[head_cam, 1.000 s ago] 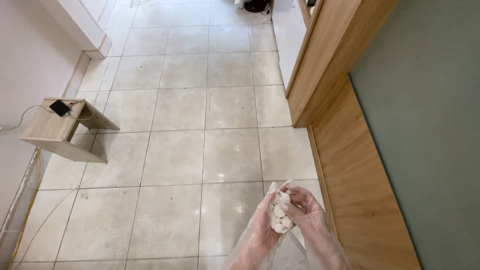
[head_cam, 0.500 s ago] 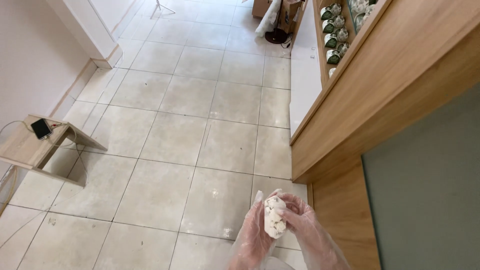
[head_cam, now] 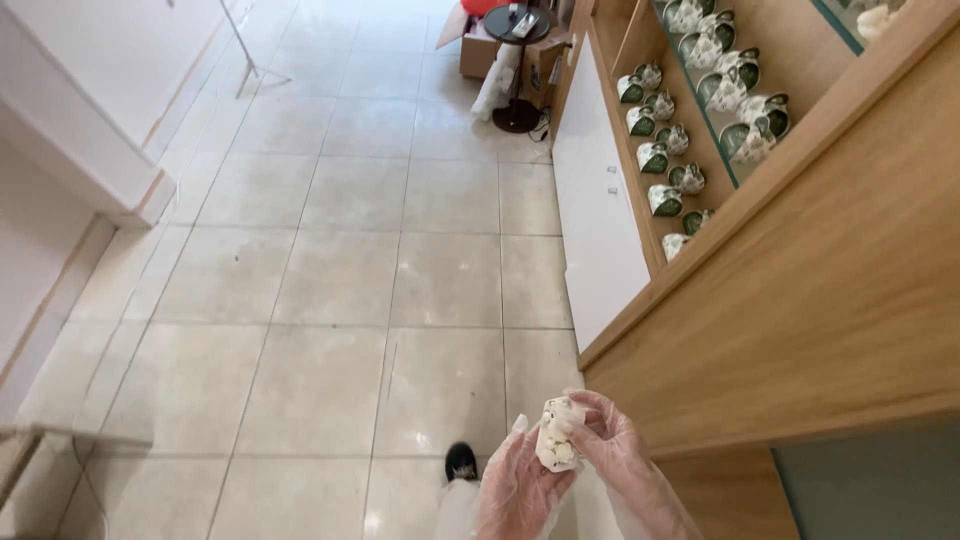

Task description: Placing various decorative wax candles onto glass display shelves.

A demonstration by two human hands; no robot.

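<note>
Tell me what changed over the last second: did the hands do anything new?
Mostly the view moved: it swung up and forward along the floor, so the small wooden stand at the left is gone from sight and shelves of green-and-white packets now show on the right. A shoe now shows too. Unchanged: the gloved left hand and right hand still hold the small white packet together.

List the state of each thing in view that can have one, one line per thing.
left hand: gloved, cupped under the small white packet
right hand: gloved, fingers closed on the packet
small white packet: held upright between both hands
green-and-white packets on the shelves: standing in rows
cardboard box: flap open
</note>
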